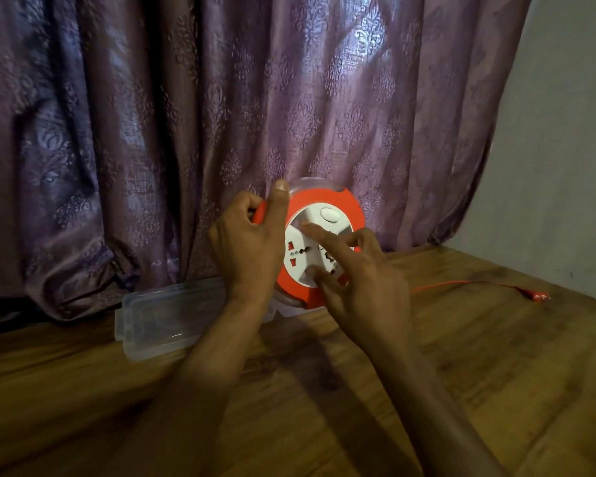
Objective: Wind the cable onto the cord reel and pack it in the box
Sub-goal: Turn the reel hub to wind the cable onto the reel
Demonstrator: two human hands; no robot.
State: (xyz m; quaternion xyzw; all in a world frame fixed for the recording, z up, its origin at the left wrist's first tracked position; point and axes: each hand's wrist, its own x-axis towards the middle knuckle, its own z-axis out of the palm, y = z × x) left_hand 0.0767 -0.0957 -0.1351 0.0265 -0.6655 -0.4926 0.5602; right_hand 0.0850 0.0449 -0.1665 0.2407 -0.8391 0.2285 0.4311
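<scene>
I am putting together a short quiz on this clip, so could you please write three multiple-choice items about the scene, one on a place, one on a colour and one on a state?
1. Where does the clear plastic box lid lie?
A. On the wooden surface, left of the cord reel
B. On top of the reel
C. Beside the plug at far right

2. What colour is the outer ring of the cord reel?
A. Blue
B. Orange-red
C. Green

3. What is the state of the cable?
A. Fully wound in
C. Cut in two
B. Partly out, trailing across the wood to its plug

Answers:
1 A: the lid rests flat by the curtain, behind the left hand that grips the reel's rim.
2 B: the ring around the white socket face is orange-red.
3 B: a red strand runs right from the reel, where the right hand touches the face.
</scene>
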